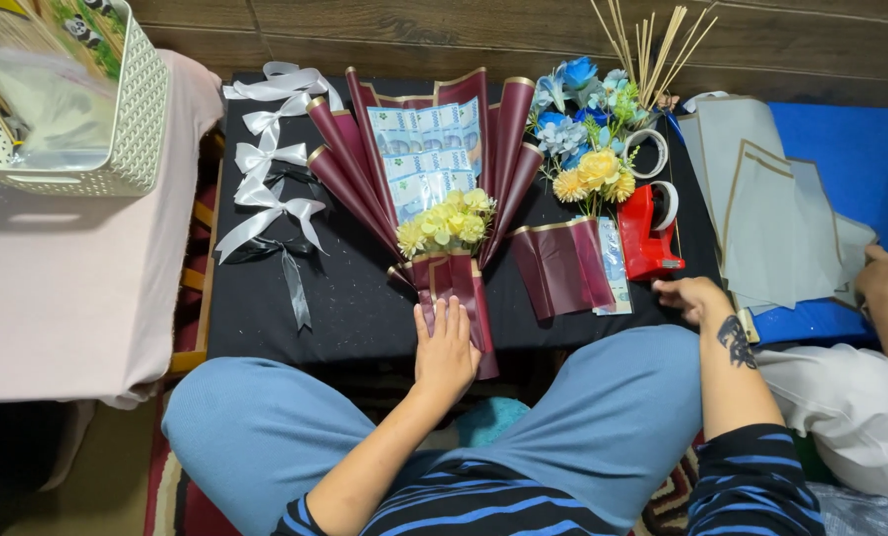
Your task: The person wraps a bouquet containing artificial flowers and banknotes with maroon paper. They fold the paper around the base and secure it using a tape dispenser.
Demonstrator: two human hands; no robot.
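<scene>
My left hand (445, 352) lies flat, palm down, its fingers (451, 316) straight, close together and pointing away from me. The left forearm is bare and runs back toward my body at a slant. My right hand (691, 296) sits further out to the side, loosely curled, knuckles up, gripping nothing I can make out. A dark tattoo marks that forearm above a striped sleeve.
</scene>
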